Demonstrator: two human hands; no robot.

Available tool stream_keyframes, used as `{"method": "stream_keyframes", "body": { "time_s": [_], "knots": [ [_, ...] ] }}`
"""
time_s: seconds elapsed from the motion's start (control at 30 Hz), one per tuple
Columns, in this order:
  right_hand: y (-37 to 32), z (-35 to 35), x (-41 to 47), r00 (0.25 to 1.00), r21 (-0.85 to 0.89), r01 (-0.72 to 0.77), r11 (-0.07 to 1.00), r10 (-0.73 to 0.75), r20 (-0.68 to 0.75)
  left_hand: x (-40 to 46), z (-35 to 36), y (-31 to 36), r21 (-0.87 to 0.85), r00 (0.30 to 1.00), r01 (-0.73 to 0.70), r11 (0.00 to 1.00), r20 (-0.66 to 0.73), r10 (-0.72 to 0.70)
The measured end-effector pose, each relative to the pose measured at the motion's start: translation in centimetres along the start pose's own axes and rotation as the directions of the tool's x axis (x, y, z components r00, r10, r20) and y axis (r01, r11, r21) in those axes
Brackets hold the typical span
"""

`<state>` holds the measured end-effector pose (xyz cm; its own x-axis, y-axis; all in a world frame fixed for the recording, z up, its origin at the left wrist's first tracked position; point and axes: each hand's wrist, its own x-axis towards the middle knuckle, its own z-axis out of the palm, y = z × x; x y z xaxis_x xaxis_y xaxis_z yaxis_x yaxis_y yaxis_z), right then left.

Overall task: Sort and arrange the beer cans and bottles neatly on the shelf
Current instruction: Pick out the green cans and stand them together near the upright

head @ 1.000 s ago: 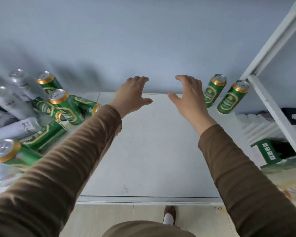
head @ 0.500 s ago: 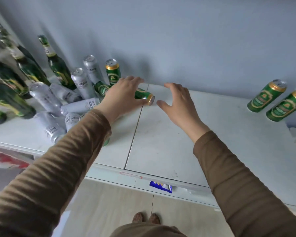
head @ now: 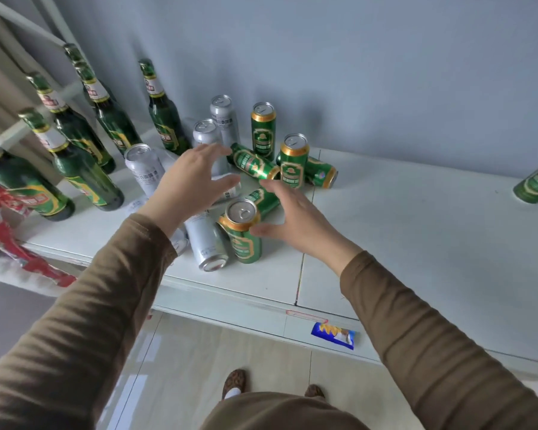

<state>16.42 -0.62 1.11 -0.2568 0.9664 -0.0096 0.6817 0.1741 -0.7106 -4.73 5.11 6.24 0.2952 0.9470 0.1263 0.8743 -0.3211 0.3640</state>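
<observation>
While both hands hover spread and empty over the can pile, left hand [head: 187,181] sits above the silver cans, right hand [head: 292,218] just beside an upright green can [head: 241,231], probably to grab it. On the shelf [head: 416,231] I count about six bottles [head: 75,169] at left, roughly five silver cans [head: 145,169], seven green.

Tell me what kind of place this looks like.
Probably a plain room at home or a storeroom, not a shop: a white metal-framed shelf against a bare grey wall, loose beer cans and green bottles on it, tiled floor below.
</observation>
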Motion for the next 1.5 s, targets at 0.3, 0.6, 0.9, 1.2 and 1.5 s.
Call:
{"method": "stream_keyframes", "body": {
  "time_s": [0.3, 0.6, 0.9, 1.2, 1.5],
  "knots": [
    [-2.3, 6.2, 1.2, 0.980, 0.093, -0.176, 0.980, 0.184, -0.076, 1.2, 5.5, -7.6, -0.073, 0.950, 0.003, 0.997, 0.311, 0.020],
    [-1.6, 5.1, -0.1, 0.920, 0.010, -0.317, 0.949, 0.310, -0.239, 1.9, 11.6, -7.1, 0.063, 0.919, -0.092, 0.994, 0.390, 0.060],
    [-0.8, 4.4, -1.3, 0.854, 0.068, -0.377, 0.924, 0.375, -0.359, 2.2, 13.2, -6.4, 0.067, 0.943, -0.053, 0.996, 0.331, 0.028],
    [-0.2, 3.7, -1.1, 0.800, 0.108, -0.412, 0.905, 0.416, -0.433, 2.9, 10.1, -5.4, 0.087, 0.968, -0.149, 0.985, 0.218, 0.127],
    [1.1, 1.7, -2.5, 0.703, 0.188, -0.443, 0.876, 0.470, -0.533, 3.1, 6.9, -2.3, -0.252, 0.984, -0.121, 0.960, 0.094, 0.149]
  ]
}}
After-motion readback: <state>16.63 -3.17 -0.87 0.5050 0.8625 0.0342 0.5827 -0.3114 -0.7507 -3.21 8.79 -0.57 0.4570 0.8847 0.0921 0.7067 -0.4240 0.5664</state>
